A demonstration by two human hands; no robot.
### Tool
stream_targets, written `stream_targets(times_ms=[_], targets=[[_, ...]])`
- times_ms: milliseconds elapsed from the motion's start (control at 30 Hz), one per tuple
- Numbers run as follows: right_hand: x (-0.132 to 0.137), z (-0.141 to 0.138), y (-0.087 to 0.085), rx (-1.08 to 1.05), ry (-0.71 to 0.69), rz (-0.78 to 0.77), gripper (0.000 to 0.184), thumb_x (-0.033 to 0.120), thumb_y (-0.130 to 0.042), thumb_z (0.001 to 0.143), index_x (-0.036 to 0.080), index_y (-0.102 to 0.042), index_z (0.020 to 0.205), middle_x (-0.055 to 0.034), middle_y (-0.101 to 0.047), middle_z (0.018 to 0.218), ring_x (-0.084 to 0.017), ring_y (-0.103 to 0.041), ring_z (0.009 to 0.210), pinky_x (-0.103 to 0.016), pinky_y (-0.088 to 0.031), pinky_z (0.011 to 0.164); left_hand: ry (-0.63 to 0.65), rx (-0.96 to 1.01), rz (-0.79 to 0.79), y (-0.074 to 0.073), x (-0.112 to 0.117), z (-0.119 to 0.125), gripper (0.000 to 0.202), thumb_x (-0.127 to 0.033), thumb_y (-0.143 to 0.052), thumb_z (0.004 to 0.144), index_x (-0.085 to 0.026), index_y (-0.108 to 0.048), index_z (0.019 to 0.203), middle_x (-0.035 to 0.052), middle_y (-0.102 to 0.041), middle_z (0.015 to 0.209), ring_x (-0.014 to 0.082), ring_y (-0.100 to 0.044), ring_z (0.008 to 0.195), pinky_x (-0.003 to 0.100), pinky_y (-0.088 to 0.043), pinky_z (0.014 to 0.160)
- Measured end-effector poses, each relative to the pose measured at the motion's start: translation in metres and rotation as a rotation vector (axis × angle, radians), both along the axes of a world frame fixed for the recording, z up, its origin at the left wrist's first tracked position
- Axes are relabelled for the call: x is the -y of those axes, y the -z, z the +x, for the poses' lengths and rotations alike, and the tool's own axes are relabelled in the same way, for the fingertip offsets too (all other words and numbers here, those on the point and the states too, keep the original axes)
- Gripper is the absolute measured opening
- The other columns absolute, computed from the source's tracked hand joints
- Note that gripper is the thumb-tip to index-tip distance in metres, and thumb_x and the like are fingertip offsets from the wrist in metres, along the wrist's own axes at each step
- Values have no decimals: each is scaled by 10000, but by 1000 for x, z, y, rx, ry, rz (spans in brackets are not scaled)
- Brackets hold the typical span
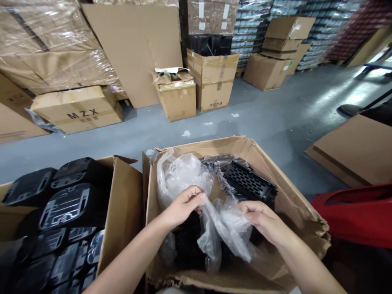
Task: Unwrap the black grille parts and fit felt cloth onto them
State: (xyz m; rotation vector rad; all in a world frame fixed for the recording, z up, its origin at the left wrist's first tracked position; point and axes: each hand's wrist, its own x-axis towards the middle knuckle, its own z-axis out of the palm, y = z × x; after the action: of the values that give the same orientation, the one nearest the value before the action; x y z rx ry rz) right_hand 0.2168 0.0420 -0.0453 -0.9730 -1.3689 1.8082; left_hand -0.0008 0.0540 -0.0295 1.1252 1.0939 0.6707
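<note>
Over an open cardboard box [275, 175], my left hand [187, 203] pinches the edge of a clear plastic bag [225, 226]. My right hand [259, 216] grips the same bag on its other side, so the film hangs between the two hands. More crumpled clear plastic [186, 173] bulges at the box's far left. A black plastic part with rows of slots [249, 179] lies tilted near the right wall of the box, just beyond my right hand. Other dark parts lie beneath the bag, mostly hidden by it.
On the left, another carton [124, 196] holds several black plastic housings [65, 206]. Something red [355, 214] and a carton [355, 147] stand to the right. Across the grey floor [263, 118] are an MZX box [78, 110], more cartons [177, 96] and wrapped stacks.
</note>
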Motion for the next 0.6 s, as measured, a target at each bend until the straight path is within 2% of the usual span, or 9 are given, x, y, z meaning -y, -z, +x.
stream_targets(times_ms=[100, 167, 233, 300, 367, 433, 500, 533, 600], targets=[[2, -19, -3, -62, 42, 105, 190, 342, -488, 704, 189, -423, 614, 19, -432, 597, -121, -431, 556, -242, -360, 526, -120, 119, -96, 9, 7, 13, 283, -282, -649, 574, -161, -399, 519, -66, -438, 525, 44, -386, 452, 181, -314, 479], [3, -35, -1, 91, 69, 322, 229, 361, -538, 690, 195, -476, 835, -30, -512, 787, -174, -503, 743, -298, -410, 669, -274, 215, -176, 16, 10, 16, 314, -215, -668, 517, -167, -359, 500, -94, -369, 437, 28, -322, 395, 163, -242, 418], [3, -50, 4, 371, 41, 574, 611, 371, -646, 591, 191, -399, 1120, -117, -468, 1096, -266, -439, 1013, -400, -359, 842, -442, 290, -229, 20, 9, 13, 308, -184, -662, 502, -171, -354, 515, -104, -364, 404, 25, -314, 364, 159, -219, 396], [0, -64, 13, 636, -35, 730, 889, 332, -701, 509, 173, -269, 1269, -173, -365, 1247, -336, -381, 1093, -472, -321, 880, -535, 357, -255, 23, 5, 7, 260, -164, -647, 504, -166, -389, 537, -91, -414, 417, 36, -365, 366, 164, -257, 400], [-8, -76, 27, 753, -115, 750, 857, 238, -637, 569, 159, -210, 1308, -183, -457, 1176, -316, -498, 968, -455, -403, 788, -555, 413, -252, 23, 0, 2, 196, -136, -626, 505, -155, -445, 579, -70, -466, 461, 54, -430, 402, 177, -317, 430], [-25, -86, 43, 664, -126, 754, 691, 146, -507, 644, 171, -261, 1289, -113, -591, 975, -237, -579, 789, -365, -462, 685, -554, 408, -205, 23, -6, -5, 166, -120, -599, 512, -146, -489, 635, -47, -508, 526, 76, -488, 466, 196, -378, 484], [-51, -95, 56, 501, 16, 808, 506, 119, -430, 672, 198, -428, 1172, -41, -621, 819, -194, -586, 738, -309, -469, 675, -543, 247, -100, 20, -12, -16, 149, -128, -568, 549, -145, -510, 686, -19, -542, 617, 100, -536, 556, 220, -425, 554], [-66, -99, 61, 443, 131, 840, 429, 122, -408, 684, 197, -488, 1099, -38, -614, 819, -194, -577, 781, -314, -459, 718, -521, 75, -17, 19, -15, -23, 150, -133, -554, 573, -147, -520, 719, 0, -559, 687, 113, -556, 610, 234, -442, 591], [-92, -111, 68, 441, 395, 851, 377, 111, -362, 709, 160, -503, 1055, -84, -573, 937, -220, -522, 933, -372, -403, 834, -419, -429, 180, 18, -18, -39, 228, -108, -529, 612, -154, -540, 835, 54, -571, 907, 150, -583, 740, 275, -455, 682]])
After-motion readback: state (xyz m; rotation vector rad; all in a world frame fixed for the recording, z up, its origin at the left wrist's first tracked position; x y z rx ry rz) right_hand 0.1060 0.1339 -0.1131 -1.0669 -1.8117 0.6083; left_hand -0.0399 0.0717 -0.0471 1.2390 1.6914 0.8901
